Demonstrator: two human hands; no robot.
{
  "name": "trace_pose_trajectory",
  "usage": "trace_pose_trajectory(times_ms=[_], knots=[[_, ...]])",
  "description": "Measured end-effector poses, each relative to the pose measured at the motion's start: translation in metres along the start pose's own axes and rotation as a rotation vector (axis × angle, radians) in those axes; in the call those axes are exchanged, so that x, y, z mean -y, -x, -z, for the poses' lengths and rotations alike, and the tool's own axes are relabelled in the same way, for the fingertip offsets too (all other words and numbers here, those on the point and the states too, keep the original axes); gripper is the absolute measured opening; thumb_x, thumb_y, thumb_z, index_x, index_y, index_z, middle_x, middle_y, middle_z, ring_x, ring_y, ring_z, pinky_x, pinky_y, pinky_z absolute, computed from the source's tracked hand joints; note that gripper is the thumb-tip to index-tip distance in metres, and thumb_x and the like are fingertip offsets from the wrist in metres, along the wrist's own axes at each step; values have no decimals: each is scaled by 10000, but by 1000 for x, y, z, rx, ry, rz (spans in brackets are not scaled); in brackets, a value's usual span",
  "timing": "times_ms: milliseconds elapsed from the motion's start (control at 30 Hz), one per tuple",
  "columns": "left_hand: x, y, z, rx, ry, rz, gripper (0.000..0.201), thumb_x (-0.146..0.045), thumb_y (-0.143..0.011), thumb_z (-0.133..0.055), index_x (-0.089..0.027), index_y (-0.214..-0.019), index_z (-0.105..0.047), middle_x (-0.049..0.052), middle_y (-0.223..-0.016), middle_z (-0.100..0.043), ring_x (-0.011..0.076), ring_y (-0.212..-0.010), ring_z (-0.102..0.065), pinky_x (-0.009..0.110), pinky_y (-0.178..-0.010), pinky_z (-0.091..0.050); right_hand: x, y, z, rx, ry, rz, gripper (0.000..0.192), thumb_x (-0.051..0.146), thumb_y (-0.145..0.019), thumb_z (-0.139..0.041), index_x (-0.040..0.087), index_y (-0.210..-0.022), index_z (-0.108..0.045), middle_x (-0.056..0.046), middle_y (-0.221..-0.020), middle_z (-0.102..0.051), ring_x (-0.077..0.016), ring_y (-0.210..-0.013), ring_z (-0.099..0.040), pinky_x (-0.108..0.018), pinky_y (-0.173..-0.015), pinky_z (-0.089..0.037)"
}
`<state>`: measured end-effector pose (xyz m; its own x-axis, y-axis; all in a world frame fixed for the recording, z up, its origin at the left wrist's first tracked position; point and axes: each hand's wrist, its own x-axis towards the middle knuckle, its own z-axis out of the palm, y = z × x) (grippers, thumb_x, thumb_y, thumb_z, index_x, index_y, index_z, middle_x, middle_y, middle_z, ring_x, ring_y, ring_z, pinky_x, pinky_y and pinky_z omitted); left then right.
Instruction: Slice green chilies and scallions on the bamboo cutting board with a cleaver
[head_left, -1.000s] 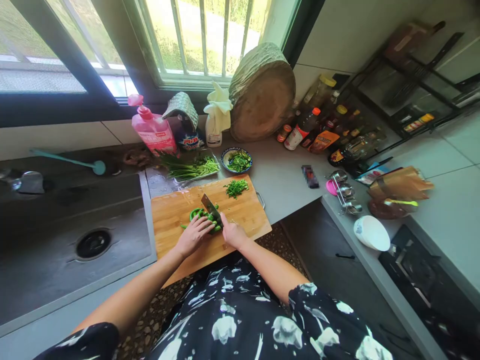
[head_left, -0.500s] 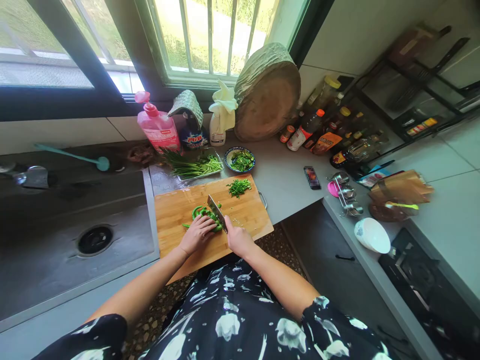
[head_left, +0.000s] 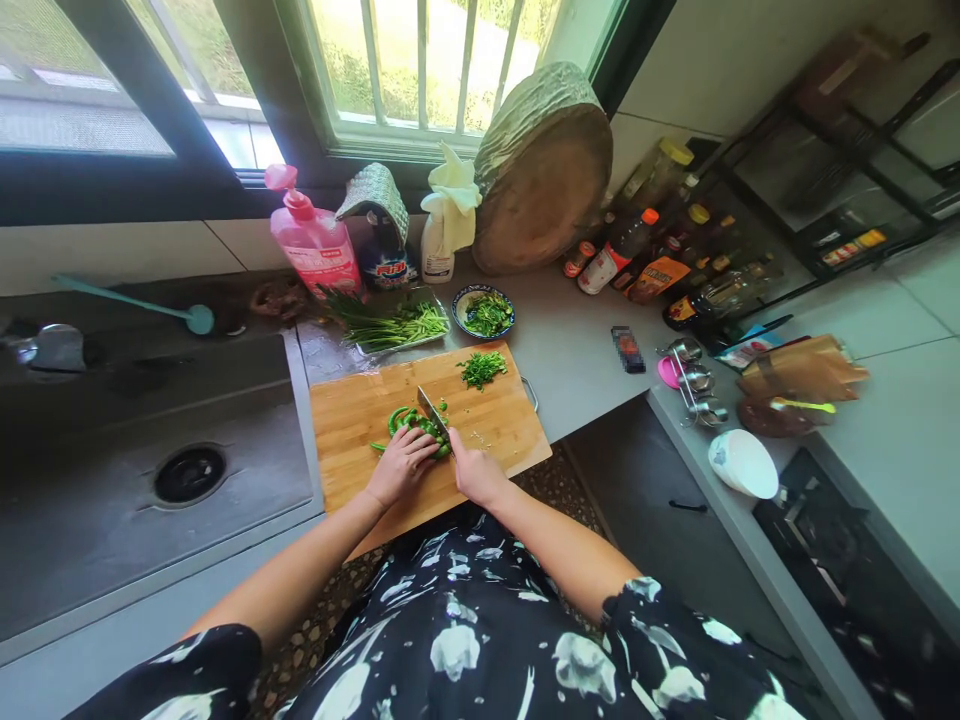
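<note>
On the wooden cutting board (head_left: 349, 425), my left hand (head_left: 405, 464) presses down on a bunch of green peppers (head_left: 403, 418) with its fingers curled together. Just to the right, my right hand (head_left: 477, 472) is closed around the handle of a kitchen knife (head_left: 432, 408). Its blade stands on edge among the peppers, close to my left fingertips. A few cut pieces lie beside the blade. Farther back on the board sits a small heap of chopped greens (head_left: 484, 369). The pepper parts under my left palm are hidden.
Behind the board are a tray of long green stalks (head_left: 405, 328) and a patterned bowl of greens (head_left: 484, 312). A sink (head_left: 247, 430) lies left. Pink soap bottle (head_left: 315, 245), round wooden block (head_left: 547, 185) and sauce bottles (head_left: 615, 255) line the wall. A white bowl (head_left: 742, 465) stands right.
The view has shifted slightly. The knife blade looks a little lower and more edge-on among the peppers. Both hands keep their grips in nearly the same place.
</note>
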<state>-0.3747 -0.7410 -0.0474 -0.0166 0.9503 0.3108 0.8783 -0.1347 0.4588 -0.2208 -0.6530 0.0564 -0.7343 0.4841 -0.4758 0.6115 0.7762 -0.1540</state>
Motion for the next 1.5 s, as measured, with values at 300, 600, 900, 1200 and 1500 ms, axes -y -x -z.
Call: trace_pose_trajectory(times_ms=[300, 600, 900, 1200, 1500], knots=[[-1, 1, -3, -21, 19, 24, 250, -262, -858, -459, -249, -1004, -662, 53, -1034, -657, 207, -1067, -513, 472, -1006, -327, -1, -4, -2, -79, 18, -27, 735, 159, -839, -373, 82, -1425, 63, -136, -868, -668, -225, -769, -648, -319, -686, -508], [-4, 0, 0, -30, 18, 22, 238, -259, -852, -465, -242, -974, -670, 43, -1025, -660, 206, -1050, -517, 453, -998, -330, 10, 21, 18, -29, 50, -40, 739, 170, -827, -407, 76, -1427, 12, -146, -833, -669, -249, -760, -647, -327, -669, -501], [0, 2, -7, -38, 27, 46, 261, -249, -852, -448, -244, -991, -668, 52, -1035, -660, 214, -1058, -516, 465, -1000, -319, 6, -4, 0, -38, 48, -4, 742, 156, -829, -393, 70, -1423, 43, -142, -863, -675, -227, -804, -649, -310, -710, -502], [3, 1, -9, -77, 15, 8, 244, -269, -858, -456, -241, -981, -665, 45, -1016, -667, 209, -1028, -529, 458, -982, -333, 2, -21, -13, -103, 66, -20, 713, 166, -843, -368, 115, -1430, 34, -129, -885, -673, -217, -776, -654, -302, -674, -507], [3, 2, -13, -122, 13, 4, 233, -262, -851, -465, -230, -962, -667, 59, -1000, -668, 206, -1015, -537, 442, -969, -346, -7, 9, 17, -87, 32, 40, 671, 199, -858, -373, 83, -1427, -36, -155, -887, -665, -237, -794, -639, -294, -668, -473]])
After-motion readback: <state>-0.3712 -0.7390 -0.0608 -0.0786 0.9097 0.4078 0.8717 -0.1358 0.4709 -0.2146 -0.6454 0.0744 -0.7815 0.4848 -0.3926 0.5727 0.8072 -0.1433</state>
